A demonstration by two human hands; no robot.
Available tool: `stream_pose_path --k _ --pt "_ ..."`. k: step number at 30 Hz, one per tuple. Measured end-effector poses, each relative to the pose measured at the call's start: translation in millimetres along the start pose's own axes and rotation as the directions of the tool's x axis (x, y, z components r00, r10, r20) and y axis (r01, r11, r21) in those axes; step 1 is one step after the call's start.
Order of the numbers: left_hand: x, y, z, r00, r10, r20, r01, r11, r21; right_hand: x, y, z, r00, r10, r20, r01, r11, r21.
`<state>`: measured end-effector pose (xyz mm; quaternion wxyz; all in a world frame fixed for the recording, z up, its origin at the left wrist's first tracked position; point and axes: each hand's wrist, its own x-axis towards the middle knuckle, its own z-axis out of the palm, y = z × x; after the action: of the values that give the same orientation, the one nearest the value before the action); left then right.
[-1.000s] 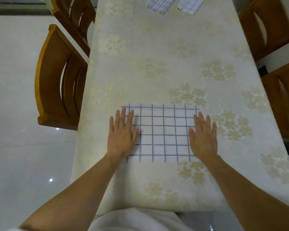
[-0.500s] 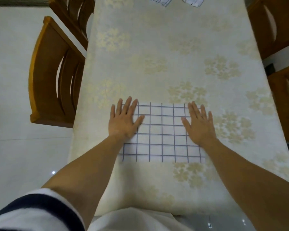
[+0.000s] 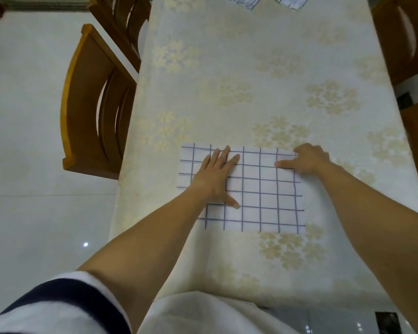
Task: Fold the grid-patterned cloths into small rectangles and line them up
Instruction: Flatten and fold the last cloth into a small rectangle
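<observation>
Flat left hand point(image 3: 217, 175) pins the white blue-gridded cloth point(image 3: 258, 198); right hand point(image 3: 307, 159) pinches its far corner. Best fold across, matching grid lines.

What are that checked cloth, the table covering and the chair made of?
Grid cloth: seemingly thin fabric, matte, lying limp and flat. Table covering: probably vinyl or coated fabric, faint sheen, printed flowers. Chair: varnished wood, glossy amber.

No readable text, label, brand, number or sign shows anywhere; the cloth point(image 3: 261, 189) carries only plain grid lines.
</observation>
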<state>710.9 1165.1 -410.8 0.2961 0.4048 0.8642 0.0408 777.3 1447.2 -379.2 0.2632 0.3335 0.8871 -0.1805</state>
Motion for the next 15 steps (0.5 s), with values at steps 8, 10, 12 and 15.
stream_pose_path --k 8,10,12,15 --pt "6.0 24.1 -12.3 0.963 -0.192 0.187 0.177 0.98 0.095 -77.4 21.4 57.9 0.995 0.103 0.001 -0.073 0.693 0.718" --pt "7.0 32.0 -16.0 0.946 -0.235 0.223 0.216 0.97 0.106 -98.7 19.3 80.0 0.983 0.143 -0.116 -0.036 0.767 0.641" --pt "7.2 34.8 -18.5 0.936 -0.257 0.24 0.238 0.966 0.104 -113.7 16.3 90.4 0.967 0.164 -0.195 -0.008 0.785 0.619" --pt "8.2 33.6 -19.4 0.927 -0.266 0.265 0.248 0.964 0.1 -119.4 13.4 82.3 0.92 0.183 -0.345 0.073 0.787 0.613"
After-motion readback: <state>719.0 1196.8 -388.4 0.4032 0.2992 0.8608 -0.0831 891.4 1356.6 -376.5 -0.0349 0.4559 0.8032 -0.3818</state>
